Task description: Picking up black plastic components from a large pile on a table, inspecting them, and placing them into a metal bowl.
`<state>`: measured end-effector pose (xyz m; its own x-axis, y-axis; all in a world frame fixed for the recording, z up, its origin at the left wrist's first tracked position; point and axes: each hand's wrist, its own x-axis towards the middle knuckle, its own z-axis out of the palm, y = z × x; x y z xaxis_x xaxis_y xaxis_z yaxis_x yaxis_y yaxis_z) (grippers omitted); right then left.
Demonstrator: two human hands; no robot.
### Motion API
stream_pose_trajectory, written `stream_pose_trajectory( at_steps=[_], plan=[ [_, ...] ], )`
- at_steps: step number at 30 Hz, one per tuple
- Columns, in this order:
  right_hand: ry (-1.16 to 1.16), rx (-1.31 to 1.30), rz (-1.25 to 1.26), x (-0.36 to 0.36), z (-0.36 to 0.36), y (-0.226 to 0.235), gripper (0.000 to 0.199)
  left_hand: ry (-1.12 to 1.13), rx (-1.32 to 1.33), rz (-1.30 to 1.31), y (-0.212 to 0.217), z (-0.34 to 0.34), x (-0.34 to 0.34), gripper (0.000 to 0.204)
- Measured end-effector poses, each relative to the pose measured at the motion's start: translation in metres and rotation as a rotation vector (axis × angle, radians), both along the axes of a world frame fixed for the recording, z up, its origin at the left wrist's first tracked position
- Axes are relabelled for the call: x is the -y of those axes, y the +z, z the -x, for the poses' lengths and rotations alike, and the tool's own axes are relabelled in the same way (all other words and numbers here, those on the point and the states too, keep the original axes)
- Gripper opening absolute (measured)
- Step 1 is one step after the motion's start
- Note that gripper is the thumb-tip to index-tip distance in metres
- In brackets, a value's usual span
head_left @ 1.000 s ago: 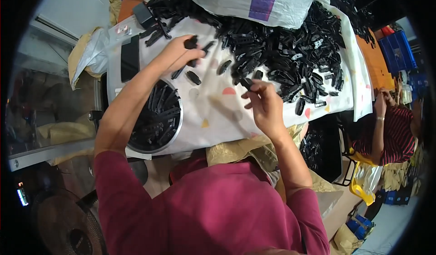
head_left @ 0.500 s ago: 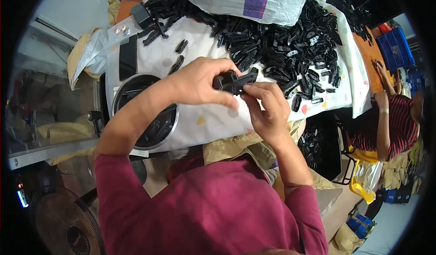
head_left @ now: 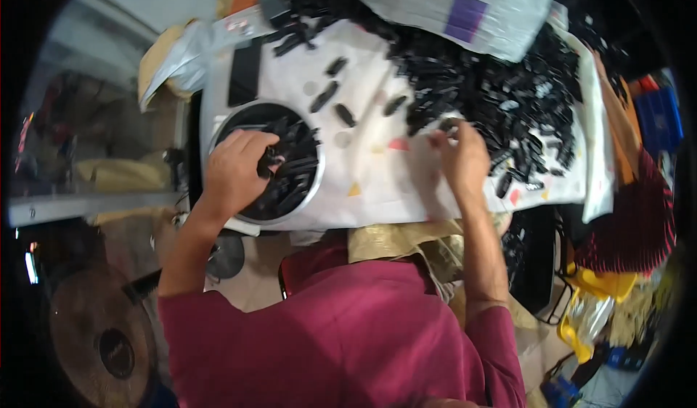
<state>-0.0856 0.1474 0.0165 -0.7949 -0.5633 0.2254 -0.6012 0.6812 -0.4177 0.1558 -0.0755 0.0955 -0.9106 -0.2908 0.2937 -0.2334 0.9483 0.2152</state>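
Worker (head_left: 341,328): left hand (head_left: 236,167) overhanging bowl (head_left: 321,168), 11 o'clock | right hand (head_left: 467,157) hovering by black parts (head_left: 523,110), 1 o'clock | grips blurring, can't tell

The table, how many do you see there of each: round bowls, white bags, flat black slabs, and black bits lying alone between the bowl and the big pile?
Round bowl: 1
White bag: 1
Flat black slab: 1
Lone black bits: 4
Total: 7

Pale wall (head_left: 138,1) upper left; beige floor (head_left: 255,283) below
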Motion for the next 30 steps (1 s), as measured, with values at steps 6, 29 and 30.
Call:
stream_pose_trajectory(
  at_steps=[6,29,30],
  plan=[
    [0.013,0.080,-0.251,0.017,0.022,-0.011,0.032,0.060,0.056,-0.096,-0.014,-0.028,0.016,0.068],
    [-0.063,1.166,1.037,-0.019,-0.018,0.045,0.016,-0.015,-0.045,-1.401,-0.020,0.134,0.065,0.010],
    [0.024,1.165,1.076,-0.011,-0.021,0.050,0.016,-0.116,-0.067,-1.636,-0.013,0.132,0.047,0.011]
  ],
)
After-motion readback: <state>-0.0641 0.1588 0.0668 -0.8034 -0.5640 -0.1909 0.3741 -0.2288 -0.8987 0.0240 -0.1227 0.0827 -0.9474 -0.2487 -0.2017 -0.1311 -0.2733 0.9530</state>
